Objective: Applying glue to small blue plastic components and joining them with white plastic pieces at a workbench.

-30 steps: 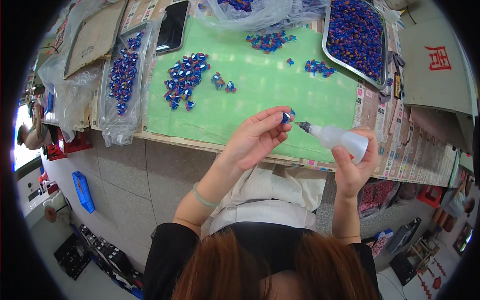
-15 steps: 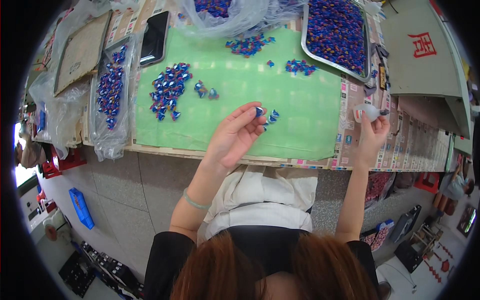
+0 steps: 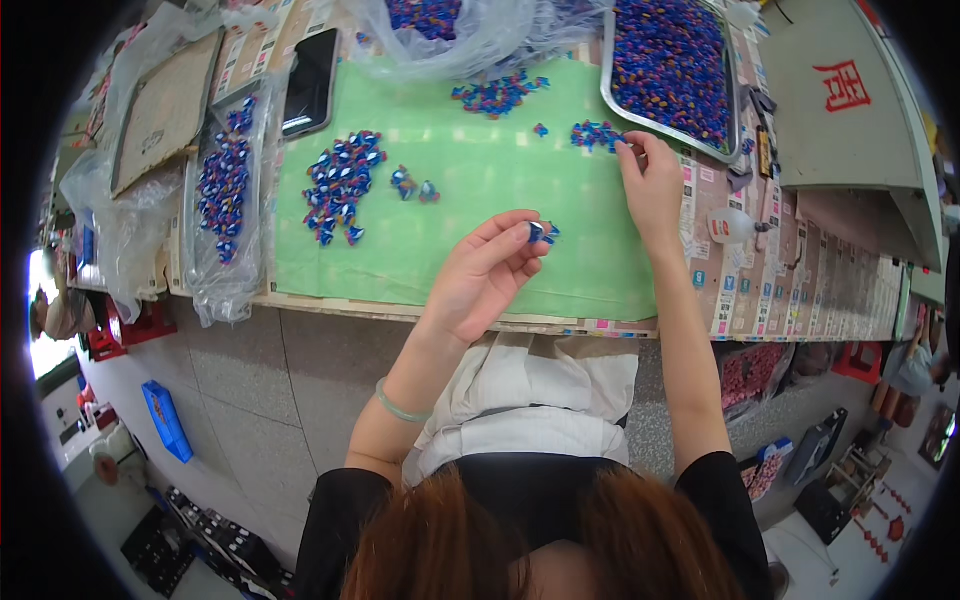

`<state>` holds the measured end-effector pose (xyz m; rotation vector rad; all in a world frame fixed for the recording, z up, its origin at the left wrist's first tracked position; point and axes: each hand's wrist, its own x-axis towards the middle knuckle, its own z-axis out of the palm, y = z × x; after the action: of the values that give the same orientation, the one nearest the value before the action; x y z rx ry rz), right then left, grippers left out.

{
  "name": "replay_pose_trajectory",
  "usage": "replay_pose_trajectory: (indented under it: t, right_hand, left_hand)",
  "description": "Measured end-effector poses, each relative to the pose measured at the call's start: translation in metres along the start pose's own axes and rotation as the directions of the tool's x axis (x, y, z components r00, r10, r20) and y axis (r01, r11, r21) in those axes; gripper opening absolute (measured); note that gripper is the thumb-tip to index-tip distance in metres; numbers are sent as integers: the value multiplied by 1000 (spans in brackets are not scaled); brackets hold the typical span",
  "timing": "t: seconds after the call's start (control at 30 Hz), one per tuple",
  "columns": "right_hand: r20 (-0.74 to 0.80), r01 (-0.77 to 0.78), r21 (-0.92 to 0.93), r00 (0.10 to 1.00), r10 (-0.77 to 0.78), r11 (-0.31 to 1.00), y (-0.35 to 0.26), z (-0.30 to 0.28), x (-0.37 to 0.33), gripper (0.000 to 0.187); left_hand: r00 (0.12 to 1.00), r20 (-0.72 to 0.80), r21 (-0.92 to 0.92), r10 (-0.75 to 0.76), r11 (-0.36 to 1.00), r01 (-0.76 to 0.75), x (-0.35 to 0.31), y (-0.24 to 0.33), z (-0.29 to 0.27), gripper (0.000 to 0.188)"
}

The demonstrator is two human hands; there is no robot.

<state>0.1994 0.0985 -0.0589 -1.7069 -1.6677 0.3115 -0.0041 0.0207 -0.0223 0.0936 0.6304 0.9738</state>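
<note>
My left hand pinches a small blue piece with a pale shiny face between thumb and fingers, over the green mat. A few more blue pieces lie right behind its fingertips, partly hidden. My right hand reaches to the edge of a small heap of blue and red pieces; its thumb and fingers are drawn together there, and what they hold is too small to make out. A small whitish squeeze bottle with a dark tip lies to the right of the mat, untouched.
A metal tray full of tiny coloured pieces stands at the back right, beside a grey box-like cabinet. Blue clusters and a black phone are on the left. A clear plastic bag sits at the back.
My right hand has let go of the squeeze bottle and moved left and away from me to the small heap. My left hand has shifted slightly right and nearer, still holding its piece.
</note>
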Motion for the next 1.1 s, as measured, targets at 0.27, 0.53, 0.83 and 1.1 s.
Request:
replay_pose_trajectory:
  t: [0.27,0.53,0.83,1.1]
  right_hand:
    - [161,-115,207,984,82,972,-13,-6,-20,9]
    - [527,-529,652,831,177,543,-85,-35,-61,10]
    - [413,-316,565,908,70,762,-88,-30,-66,7]
    - [507,-557,692,828,240,460,-89,-31,-70,7]
  left_hand:
    - [1000,-8,13,9,1000,-9,-6,6,-1,22]
    - [999,2,136,37,990,-37,-2,2,1,23]
    - [974,-35,375,223,906,-194,-6,-4,6,20]
    - [856,83,753,511,530,-390,-9,-13,16,22]
